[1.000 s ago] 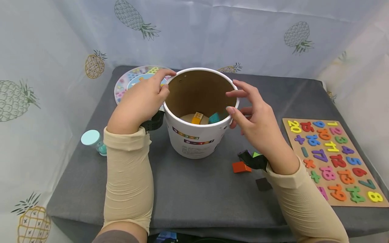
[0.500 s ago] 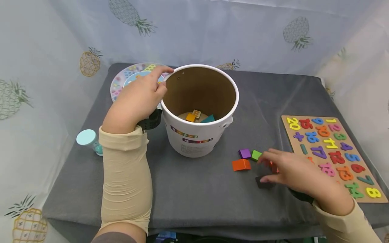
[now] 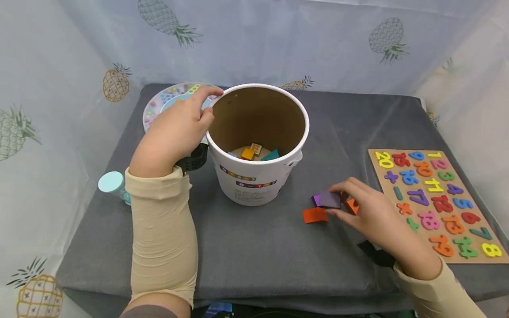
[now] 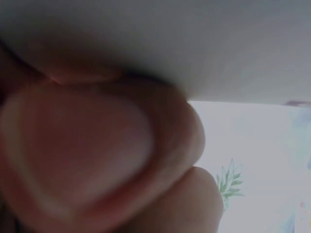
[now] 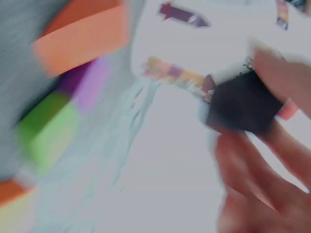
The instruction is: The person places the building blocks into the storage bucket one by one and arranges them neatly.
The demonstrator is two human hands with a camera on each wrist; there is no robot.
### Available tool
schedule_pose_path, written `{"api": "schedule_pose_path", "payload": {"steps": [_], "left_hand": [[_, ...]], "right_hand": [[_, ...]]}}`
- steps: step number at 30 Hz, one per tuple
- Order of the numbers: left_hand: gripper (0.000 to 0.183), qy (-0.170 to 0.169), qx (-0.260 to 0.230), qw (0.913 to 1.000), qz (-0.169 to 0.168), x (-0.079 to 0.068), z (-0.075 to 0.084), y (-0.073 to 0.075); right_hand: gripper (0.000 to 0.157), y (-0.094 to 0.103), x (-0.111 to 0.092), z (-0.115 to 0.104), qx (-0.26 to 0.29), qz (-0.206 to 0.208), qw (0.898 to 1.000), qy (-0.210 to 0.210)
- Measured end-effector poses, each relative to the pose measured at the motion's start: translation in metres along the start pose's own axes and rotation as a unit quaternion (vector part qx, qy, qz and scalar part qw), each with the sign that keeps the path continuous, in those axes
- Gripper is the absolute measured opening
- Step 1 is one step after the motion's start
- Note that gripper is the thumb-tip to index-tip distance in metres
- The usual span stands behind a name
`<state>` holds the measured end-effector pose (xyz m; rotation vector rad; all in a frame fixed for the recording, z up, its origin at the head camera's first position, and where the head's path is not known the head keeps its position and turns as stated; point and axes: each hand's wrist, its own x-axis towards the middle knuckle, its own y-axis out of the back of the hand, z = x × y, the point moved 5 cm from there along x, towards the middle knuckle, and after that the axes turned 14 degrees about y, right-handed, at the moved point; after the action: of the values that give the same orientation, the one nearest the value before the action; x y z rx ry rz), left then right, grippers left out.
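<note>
A white bucket [image 3: 254, 183] with printed sums on its wall stands upright on the table. Inside lie several small blocks, an orange-yellow one [image 3: 248, 154] and a teal one [image 3: 270, 155] among them. My left hand [image 3: 175, 121] holds the bucket's left rim; its bent fingers press close against the pale wall in the left wrist view. Between thumb and fingers my right hand [image 3: 374, 214] pinches a dark block [image 5: 245, 102], right of the bucket. Below and beside that block are a purple block [image 5: 87, 85], a green block [image 5: 48, 128] and orange blocks [image 3: 315, 215].
A wooden number board [image 3: 401, 194] with coloured digits lies at the right. Behind my left hand is a round patterned plate [image 3: 153, 108]. A small jar with a pale turquoise lid [image 3: 111, 182] stands at the left. Pineapple-printed cloth [image 3: 254, 39] hangs behind the grey table [image 3: 254, 256].
My right hand has left the bucket's right rim, gone down to the loose blocks and picked up the dark block, now carrying it toward the bucket. My left hand stays on the rim.
</note>
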<state>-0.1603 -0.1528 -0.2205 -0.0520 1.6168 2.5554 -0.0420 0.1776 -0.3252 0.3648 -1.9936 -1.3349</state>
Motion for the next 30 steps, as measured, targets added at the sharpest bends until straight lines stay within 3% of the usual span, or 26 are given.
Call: {"api": "schedule_pose_path", "payload": {"steps": [2, 3, 6, 8, 9, 10, 12, 15, 17, 20, 22, 25, 28, 30], "left_hand": [[0.050, 0.001, 0.000, 1.0000, 0.001, 0.000, 0.000, 0.000], [0.050, 0.001, 0.000, 1.0000, 0.001, -0.001, 0.001, 0.000], [0.050, 0.001, 0.004, 1.0000, 0.004, -0.001, 0.002, 0.000], [0.050, 0.002, 0.006, 1.0000, 0.007, -0.001, 0.002, 0.001], [0.050, 0.003, 0.006, 1.0000, 0.007, -0.002, 0.001, 0.002], [0.050, 0.004, 0.008, 0.9999, 0.007, -0.002, 0.001, 0.002], [0.050, 0.008, 0.008, 0.9999, 0.007, -0.002, 0.000, 0.002], [0.050, 0.013, 0.007, 0.9999, 0.003, -0.002, -0.001, 0.001], [0.050, 0.016, 0.004, 0.9999, 0.000, -0.001, -0.002, 0.000], [0.050, 0.017, -0.001, 0.9999, -0.002, -0.001, -0.002, 0.000], [0.050, 0.017, -0.003, 0.9998, -0.004, -0.001, -0.003, 0.001], [0.050, 0.015, -0.006, 0.9998, -0.008, -0.001, -0.003, 0.001], [0.050, 0.009, -0.007, 0.9999, -0.010, -0.001, -0.003, 0.001], [0.051, 0.008, -0.006, 0.9999, -0.008, -0.002, -0.004, 0.002]], "right_hand": [[0.050, 0.017, 0.015, -0.008, 0.016, 0.097, 0.995, 0.010], [0.050, 0.025, 0.023, -0.012, 0.036, 0.149, 0.988, 0.014], [0.047, 0.050, 0.045, -0.024, 0.117, 0.296, 0.948, 0.028], [0.043, 0.064, 0.064, -0.036, 0.172, 0.351, 0.920, 0.026], [0.043, 0.067, 0.074, -0.039, 0.187, 0.364, 0.912, 0.024], [0.043, 0.069, 0.085, -0.042, 0.194, 0.364, 0.911, 0.018], [0.044, 0.067, 0.106, -0.045, 0.199, 0.334, 0.921, 0.000], [0.043, 0.057, 0.133, -0.043, 0.156, 0.259, 0.953, 0.002], [0.042, 0.051, 0.147, -0.044, 0.126, 0.214, 0.969, 0.006], [0.043, 0.048, 0.159, -0.047, 0.082, 0.169, 0.982, 0.008], [0.043, 0.051, 0.159, -0.049, 0.076, 0.170, 0.982, 0.010], [0.042, 0.062, 0.147, -0.056, 0.063, 0.216, 0.974, 0.032], [0.037, 0.072, 0.123, -0.055, 0.043, 0.263, 0.963, 0.038], [0.034, 0.071, 0.104, -0.044, 0.016, 0.253, 0.967, 0.021]]}}
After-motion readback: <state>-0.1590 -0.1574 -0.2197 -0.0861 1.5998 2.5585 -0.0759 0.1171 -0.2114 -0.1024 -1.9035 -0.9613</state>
